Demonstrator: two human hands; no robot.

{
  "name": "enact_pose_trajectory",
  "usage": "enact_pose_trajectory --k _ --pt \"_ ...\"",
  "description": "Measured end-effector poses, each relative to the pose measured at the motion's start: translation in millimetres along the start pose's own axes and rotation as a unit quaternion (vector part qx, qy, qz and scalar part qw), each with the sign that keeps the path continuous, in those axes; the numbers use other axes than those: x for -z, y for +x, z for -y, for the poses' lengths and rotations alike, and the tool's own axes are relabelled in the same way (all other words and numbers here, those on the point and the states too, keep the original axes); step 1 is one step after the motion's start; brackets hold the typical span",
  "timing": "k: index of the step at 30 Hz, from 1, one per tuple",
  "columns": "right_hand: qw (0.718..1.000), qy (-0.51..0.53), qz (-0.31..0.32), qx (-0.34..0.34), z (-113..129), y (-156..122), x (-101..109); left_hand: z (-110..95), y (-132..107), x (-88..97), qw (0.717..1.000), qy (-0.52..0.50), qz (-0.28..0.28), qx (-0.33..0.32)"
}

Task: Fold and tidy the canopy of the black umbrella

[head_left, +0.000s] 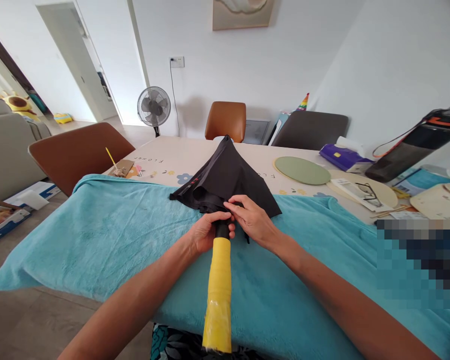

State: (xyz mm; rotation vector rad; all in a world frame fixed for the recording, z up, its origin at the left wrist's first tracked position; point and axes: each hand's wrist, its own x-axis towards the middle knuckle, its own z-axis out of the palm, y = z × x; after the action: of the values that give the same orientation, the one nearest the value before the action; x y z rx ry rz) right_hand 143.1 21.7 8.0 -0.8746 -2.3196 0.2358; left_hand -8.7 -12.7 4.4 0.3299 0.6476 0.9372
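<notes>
A black umbrella [234,175] lies across the table, its canopy loosely folded and its tip pointing away from me. Its yellow-wrapped handle [219,290] points toward my body. My left hand [210,231] is wrapped round the black part of the shaft, just above the yellow grip. Close beside it, my right hand [253,220] pinches the lower edge of the canopy between thumb and fingers. A short dark strap end hangs below the canopy near my right hand. Under the umbrella is a turquoise blanket [116,235] draped over the table.
On the right stand a dark bottle [408,150], a purple tissue pack [343,156], a green oval mat [302,170] and glasses [371,195]. Chairs [225,121] surround the table [157,150]. A fan [154,106] stands behind. The right edge is pixelated.
</notes>
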Motion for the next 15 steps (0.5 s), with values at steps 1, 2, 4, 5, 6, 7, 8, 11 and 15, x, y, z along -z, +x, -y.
enact_pose_trajectory --k 1,2,4,5,6,7,8,11,15 --pt "1.0 -0.006 0.005 -0.005 1 0 -1 1 1 1.3 1.0 0.01 -0.006 -0.002" --pt "1.0 -0.013 0.009 -0.002 2 1 -1 2 3 2.4 1.0 0.023 -0.017 -0.002" --pt "1.0 -0.023 0.009 0.019 1 2 0 4 5 4.0 0.998 0.044 -0.038 -0.006" --pt "0.999 -0.027 0.002 0.027 0 2 1 5 6 4.3 0.998 0.053 -0.045 -0.01" --pt "0.999 -0.032 -0.01 0.026 -2 2 3 5 6 4.4 0.997 0.061 -0.05 -0.014" --pt "0.999 -0.038 -0.023 0.016 -4 3 5 5 6 4.0 0.996 0.068 -0.054 -0.018" --pt "0.998 -0.044 -0.035 0.0 -6 4 8 6 6 3.5 0.995 0.076 -0.057 -0.022" --pt "0.996 -0.059 -0.043 -0.056 -10 8 13 7 4 0.9 0.992 0.103 -0.067 -0.029" --pt "0.992 -0.105 -0.011 -0.072 -8 26 8 8 4 -0.3 0.988 0.139 -0.067 -0.032"
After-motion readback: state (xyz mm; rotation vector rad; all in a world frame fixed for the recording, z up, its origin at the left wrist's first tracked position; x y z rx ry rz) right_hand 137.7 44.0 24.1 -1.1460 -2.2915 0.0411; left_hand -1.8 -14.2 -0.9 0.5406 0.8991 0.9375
